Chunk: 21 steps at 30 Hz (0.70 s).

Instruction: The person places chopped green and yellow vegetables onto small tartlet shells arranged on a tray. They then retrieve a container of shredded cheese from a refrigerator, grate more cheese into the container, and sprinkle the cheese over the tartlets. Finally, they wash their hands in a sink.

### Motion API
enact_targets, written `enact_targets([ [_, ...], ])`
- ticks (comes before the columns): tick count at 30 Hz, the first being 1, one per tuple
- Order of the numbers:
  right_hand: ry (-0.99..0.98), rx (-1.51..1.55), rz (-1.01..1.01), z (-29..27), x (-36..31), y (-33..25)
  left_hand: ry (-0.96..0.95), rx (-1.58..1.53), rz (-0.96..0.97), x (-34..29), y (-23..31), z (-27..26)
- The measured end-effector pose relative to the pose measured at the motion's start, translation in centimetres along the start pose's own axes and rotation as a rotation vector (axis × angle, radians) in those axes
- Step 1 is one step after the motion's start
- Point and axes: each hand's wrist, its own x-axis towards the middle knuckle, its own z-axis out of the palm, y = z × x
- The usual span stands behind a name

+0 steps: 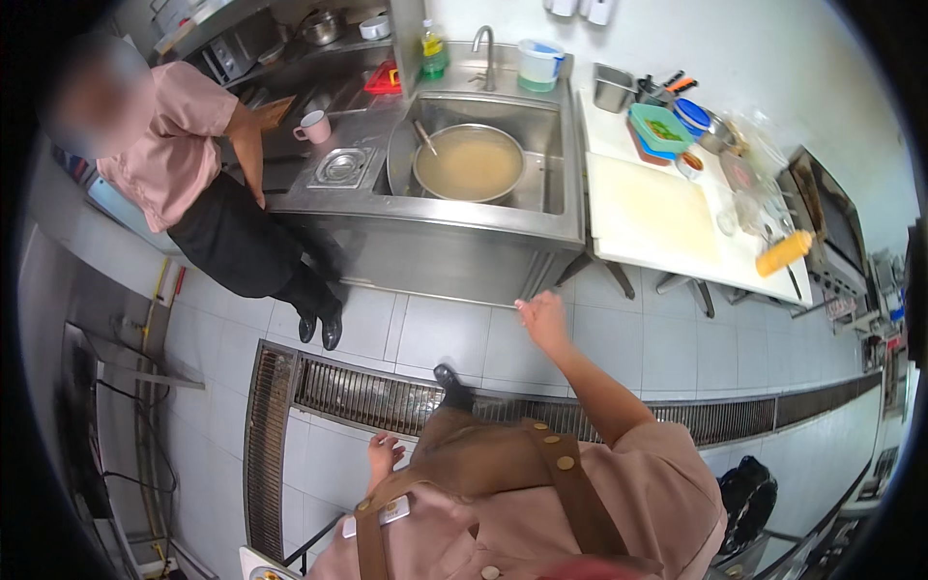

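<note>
My right hand [543, 317] is stretched forward over the tiled floor, in front of the sink cabinet, its fingers curled in with nothing visible in them. Low by my body on the left, my left hand [385, 452] has its fingers loosely bent and apart, holding nothing that I can see. Ahead of me, a large round metal pot [522, 166] of cloudy tan liquid sits in the steel sink [551, 198]. A handled utensil [425, 137] leans on the pot's left rim. Neither hand touches the pot or the sink.
Another person [193, 145] stands at the left counter, near a pink mug [314, 127]. On the right, a white table [744, 266] bears a cutting board [652, 208], food containers [662, 128] and a yellow squeeze bottle [784, 253]. Floor grates [367, 391] cross the tiles near my feet.
</note>
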Motion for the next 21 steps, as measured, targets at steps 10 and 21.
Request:
enact_targets([
  [10, -0.121, 0.487, 0.287, 4.3, 23.8, 1.9, -0.181, 0.975, 0.037, 16.5, 6.1, -5.4],
  [21, -0.511, -0.044, 0.443, 26.7, 43.3, 13.8, 0.265, 0.054, 0.048, 17.7, 23.5, 4.9],
])
